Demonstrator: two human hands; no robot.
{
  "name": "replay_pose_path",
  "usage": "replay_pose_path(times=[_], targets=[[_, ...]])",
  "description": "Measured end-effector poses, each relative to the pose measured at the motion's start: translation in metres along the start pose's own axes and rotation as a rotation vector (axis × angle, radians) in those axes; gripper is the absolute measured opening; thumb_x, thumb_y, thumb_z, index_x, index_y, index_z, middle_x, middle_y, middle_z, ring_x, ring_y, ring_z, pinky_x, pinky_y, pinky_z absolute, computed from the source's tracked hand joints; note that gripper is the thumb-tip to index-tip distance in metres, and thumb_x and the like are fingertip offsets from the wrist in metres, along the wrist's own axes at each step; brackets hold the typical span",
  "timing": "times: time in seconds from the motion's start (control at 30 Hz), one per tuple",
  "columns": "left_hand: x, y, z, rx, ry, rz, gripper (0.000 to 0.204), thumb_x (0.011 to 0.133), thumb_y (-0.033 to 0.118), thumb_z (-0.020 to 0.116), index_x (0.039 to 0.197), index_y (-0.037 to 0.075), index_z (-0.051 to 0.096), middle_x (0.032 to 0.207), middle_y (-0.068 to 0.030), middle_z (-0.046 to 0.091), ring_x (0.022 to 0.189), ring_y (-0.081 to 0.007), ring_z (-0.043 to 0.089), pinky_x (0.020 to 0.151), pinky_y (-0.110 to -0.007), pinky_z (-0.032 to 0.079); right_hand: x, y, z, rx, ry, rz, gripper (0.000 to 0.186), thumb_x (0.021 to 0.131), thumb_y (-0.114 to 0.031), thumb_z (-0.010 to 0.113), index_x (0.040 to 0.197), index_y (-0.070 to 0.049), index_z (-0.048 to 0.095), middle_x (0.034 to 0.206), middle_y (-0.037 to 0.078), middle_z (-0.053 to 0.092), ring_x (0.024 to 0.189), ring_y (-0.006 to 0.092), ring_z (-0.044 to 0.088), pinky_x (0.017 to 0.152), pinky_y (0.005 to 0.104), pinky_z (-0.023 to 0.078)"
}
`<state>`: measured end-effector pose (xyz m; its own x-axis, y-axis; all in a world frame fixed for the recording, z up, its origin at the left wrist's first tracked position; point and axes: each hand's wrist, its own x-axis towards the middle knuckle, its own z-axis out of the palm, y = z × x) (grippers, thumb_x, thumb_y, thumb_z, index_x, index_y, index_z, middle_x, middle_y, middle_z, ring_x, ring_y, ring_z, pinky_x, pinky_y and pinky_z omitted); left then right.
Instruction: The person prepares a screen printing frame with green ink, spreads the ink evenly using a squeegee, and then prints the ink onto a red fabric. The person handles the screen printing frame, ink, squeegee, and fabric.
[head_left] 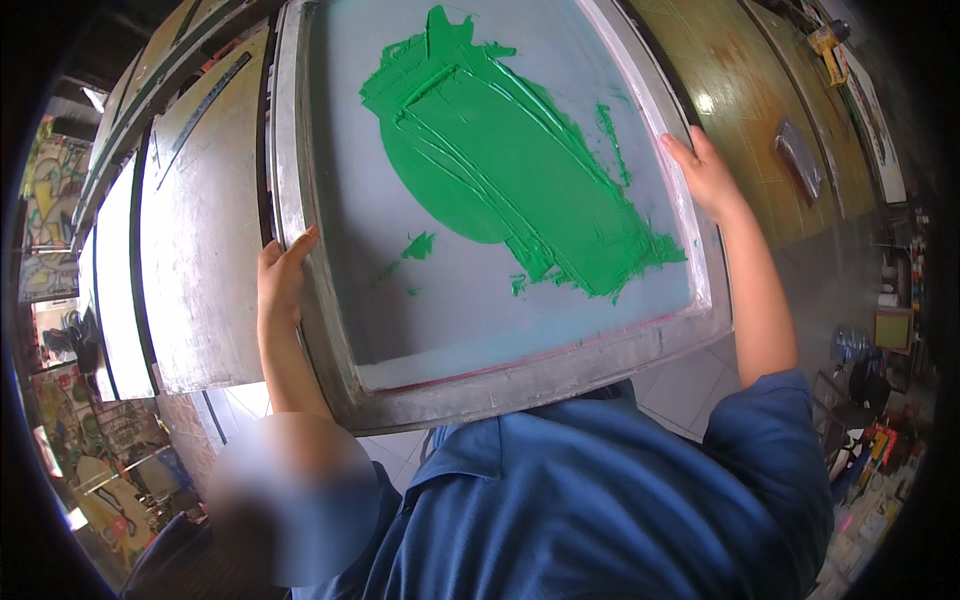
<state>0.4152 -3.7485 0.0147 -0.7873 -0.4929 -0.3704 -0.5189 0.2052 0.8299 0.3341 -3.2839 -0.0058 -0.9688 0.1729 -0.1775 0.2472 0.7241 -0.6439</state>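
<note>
Between my two arms is a large screen printing frame [480, 385], with a grey metal border and pale mesh. Thick green ink [520, 170] is spread over much of the mesh, with ridged streaks and a rounded edge on its left. Smaller green smears sit apart from the main patch. My left hand [285, 265] grips the frame's left side, thumb on top and fingers partly hidden at the outer edge. On the right side, my right hand [705, 175] holds the frame the same way, its thumb resting on the border.
Left of the frame stand metal-topped table panels [205, 250], with a dark flat strip [205, 110] on one. A brownish table [745, 110] to the right carries a clear-wrapped item [798, 160] and a yellow tool [828, 50]. Tiled floor [680, 385] shows beneath; clutter lines both sides.
</note>
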Motion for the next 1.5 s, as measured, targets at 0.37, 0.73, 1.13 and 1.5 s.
replay_pose_path(times=[0.37,0.73,1.13,1.5], targets=[[0.009,-0.014,-0.005,0.007,-0.015,0.038,0.028,0.075,0.026,0.067,0.079,0.002,0.053,0.073,-0.0021,0.052,0.071,-0.0097,0.046,0.065,-0.025,0.038,-0.002,0.004,0.001,0.096,-0.006,0.000,0.082,0.082,-0.048,0.053,0.131,0.011,0.024,0.137,0.026,0.026,0.129,0.0292,0.024,0.104,0.0323,0.020],[0.022,-0.025,-0.002,0.116,0.043,0.100,0.035,0.075,0.031,0.066,0.082,-0.002,0.056,0.074,-0.0050,0.055,0.071,-0.0137,0.049,0.065,-0.027,0.039,0.005,0.005,0.002,0.139,-0.031,-0.049,0.092,0.078,-0.054,0.054,0.131,0.013,0.020,0.138,0.028,0.021,0.130,0.0325,0.021,0.105,0.0339,0.020],[0.026,-0.028,0.001,0.312,0.147,0.181,0.045,0.074,0.036,0.064,0.092,-0.005,0.059,0.086,-0.0148,0.061,0.084,-0.0238,0.056,0.078,-0.031,0.041,-0.002,0.001,0.001,0.166,-0.015,0.009,0.093,0.076,-0.054,0.056,0.133,0.010,0.019,0.140,0.025,0.019,0.131,0.0289,0.021,0.105,0.0330,0.019],[0.042,-0.042,0.000,0.231,0.096,0.137,0.043,0.075,0.033,0.065,0.085,-0.009,0.057,0.083,-0.0150,0.060,0.080,-0.0203,0.055,0.074,-0.031,0.041,-0.001,0.003,-0.001,0.192,-0.030,-0.011,0.094,0.076,-0.052,0.057,0.132,0.011,0.017,0.140,0.025,0.018,0.131,0.0305,0.021,0.106,0.0343,0.019]])
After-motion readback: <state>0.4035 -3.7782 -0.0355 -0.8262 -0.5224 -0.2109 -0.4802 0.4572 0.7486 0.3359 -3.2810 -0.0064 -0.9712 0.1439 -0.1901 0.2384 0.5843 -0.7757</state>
